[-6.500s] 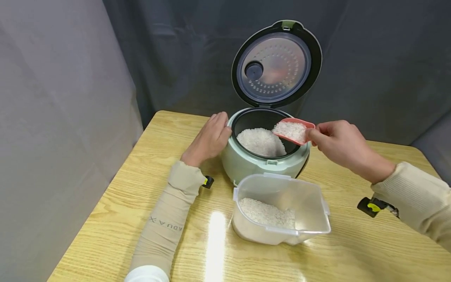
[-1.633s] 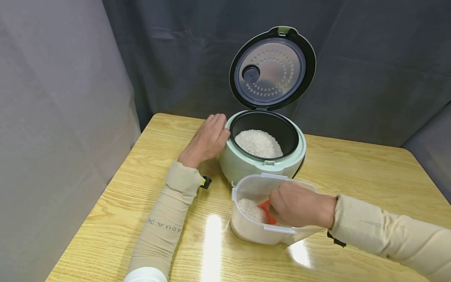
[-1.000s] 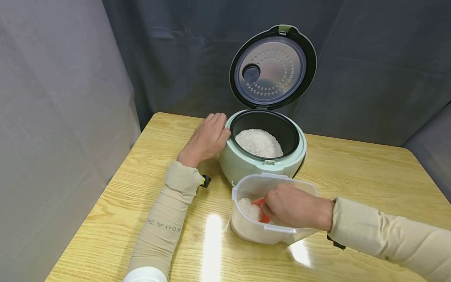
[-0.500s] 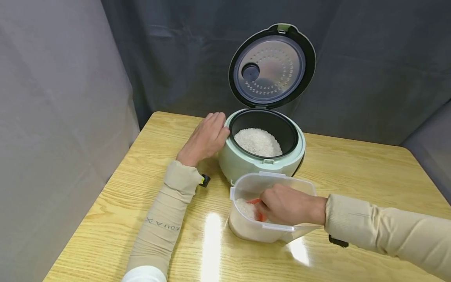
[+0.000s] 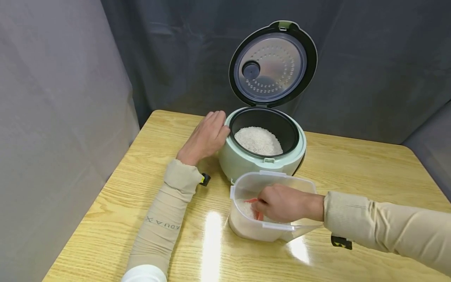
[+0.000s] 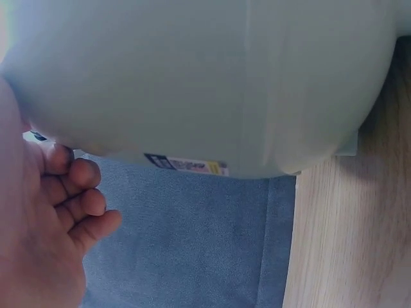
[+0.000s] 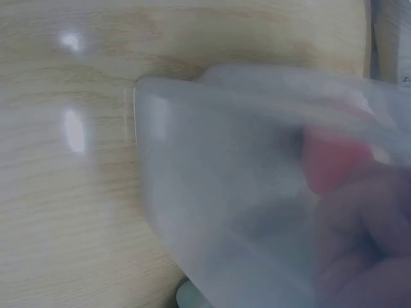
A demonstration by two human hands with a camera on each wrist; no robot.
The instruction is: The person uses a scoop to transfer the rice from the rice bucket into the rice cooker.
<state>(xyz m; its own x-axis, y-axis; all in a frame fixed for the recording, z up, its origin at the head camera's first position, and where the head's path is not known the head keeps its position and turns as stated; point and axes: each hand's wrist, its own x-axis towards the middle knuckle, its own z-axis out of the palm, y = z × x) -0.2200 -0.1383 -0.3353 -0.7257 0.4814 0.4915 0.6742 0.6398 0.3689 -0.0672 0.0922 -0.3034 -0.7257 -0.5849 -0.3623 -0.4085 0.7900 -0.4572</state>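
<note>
A pale green rice cooker point(image 5: 237, 162) stands with its lid point(image 5: 276, 74) raised and a mound of white rice point(image 5: 258, 141) in its black inner pot. At the cooker's left side my left hand point(image 5: 206, 137) holds near the rim, thumb against it; the left wrist view shows loosely curled fingers point(image 6: 83, 202) beside the cooker body. In front sits a clear plastic container point(image 5: 246, 228) with rice point(image 5: 245, 207) inside. My right hand point(image 5: 283, 201) reaches into it, gripping a red scoop point(image 5: 260, 216) low in the rice. The hand covers much of the scoop, which looks blurred red in the right wrist view.
Both vessels stand on a light wood table point(image 5: 169, 133), the container close to the cooker's front. A dark curtain point(image 5: 183, 58) hangs behind the table, and a grey one point(image 5: 63, 78) hangs at the left.
Earlier my right hand held the rice-filled scoop above the cooker. It then dipped into the container, and the scoop has since slid left through the rice. The left hand has stayed put.
</note>
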